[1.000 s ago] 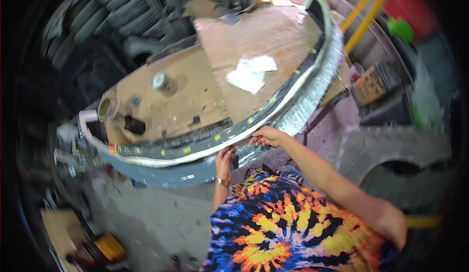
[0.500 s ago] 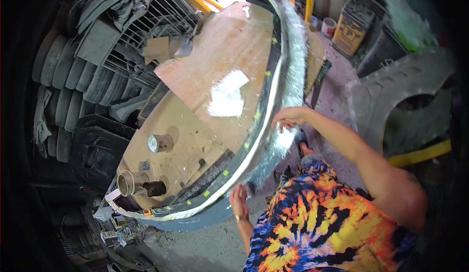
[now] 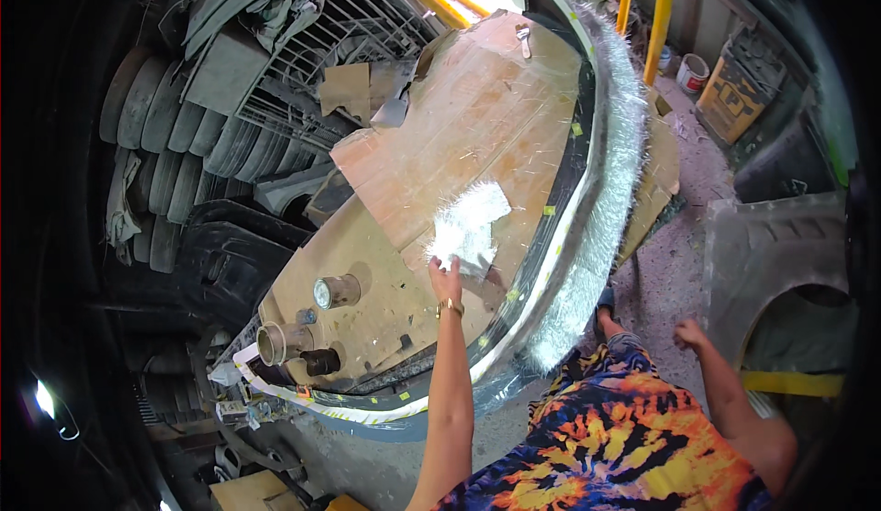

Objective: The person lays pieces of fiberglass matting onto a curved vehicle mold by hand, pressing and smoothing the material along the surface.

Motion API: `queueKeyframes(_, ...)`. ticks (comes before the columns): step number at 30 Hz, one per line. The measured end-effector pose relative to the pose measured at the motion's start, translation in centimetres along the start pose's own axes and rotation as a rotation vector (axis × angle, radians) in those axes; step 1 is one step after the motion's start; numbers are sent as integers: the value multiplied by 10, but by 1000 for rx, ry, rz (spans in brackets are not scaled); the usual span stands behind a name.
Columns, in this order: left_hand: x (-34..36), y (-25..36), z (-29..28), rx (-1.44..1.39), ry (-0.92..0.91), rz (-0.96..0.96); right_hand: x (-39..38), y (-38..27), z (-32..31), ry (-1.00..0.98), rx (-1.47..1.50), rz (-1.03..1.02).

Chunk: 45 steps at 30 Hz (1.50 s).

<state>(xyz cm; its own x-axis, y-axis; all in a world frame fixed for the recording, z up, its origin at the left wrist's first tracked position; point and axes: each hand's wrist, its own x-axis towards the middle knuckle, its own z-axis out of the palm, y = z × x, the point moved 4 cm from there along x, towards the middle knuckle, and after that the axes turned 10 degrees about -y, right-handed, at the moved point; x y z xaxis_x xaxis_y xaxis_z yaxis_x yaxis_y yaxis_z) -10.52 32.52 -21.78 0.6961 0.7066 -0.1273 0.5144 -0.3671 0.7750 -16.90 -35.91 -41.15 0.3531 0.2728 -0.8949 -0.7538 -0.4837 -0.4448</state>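
Note:
My left hand (image 3: 447, 282) reaches over the board with its fingers closed at the near edge of a bright white piece of fiberglass mat (image 3: 466, 236). The mat has frayed edges and looks like overlapping pieces. Out at my right side, my right hand (image 3: 690, 334) is curled, with nothing visible in it. A long curved part (image 3: 596, 172), edged with white and black strips and yellow tape bits, runs round the board's right side. Shaggy fiberglass (image 3: 610, 208) covers its outer face.
On the cardboard-covered board (image 3: 496, 135) stand a tin (image 3: 336, 291), an open container (image 3: 283, 342) and a dark cup (image 3: 321, 361). A brush (image 3: 523, 40) lies at the far end. Tyres (image 3: 174, 158) are stacked left; a grey fender panel (image 3: 775, 245) stands right.
My left hand has moved from beside the curved part onto the mat, which has shifted toward me on the board. My right hand has drawn back from the curved part to my side.

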Motion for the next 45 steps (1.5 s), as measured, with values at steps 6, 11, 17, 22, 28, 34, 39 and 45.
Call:
queueKeyframes(6, 55, -53, 10, -231, -66, -641, -49, 74, -66, 207, 274, 305)
queueKeyframes(11, 49, 52, 16, -534, -182, -151, -39, -12, -94, 77, -7, 1)
queueKeyframes(17, -34, 224, -62, -540, -458, 189, -126, -332, -9, -285, -183, -428)
queueKeyframes(22, -120, 277, -91, -589, -663, 344, -161, -436, 102, -783, -221, -584)
queueKeyframes(28, -174, 224, -95, -772, -810, 370, -171, -416, 194, -1017, 635, -783)
queueKeyframes(34, -224, 169, -85, -596, -1157, 127, -152, -376, 132, -1234, 811, -899)
queueKeyframes(39, -252, 178, -99, -543, -1384, 241, -266, -393, 206, -702, -211, -1198)
queueKeyframes(45, -295, 153, -170, -367, -1453, 360, -255, -312, 335, -1449, -579, -474)
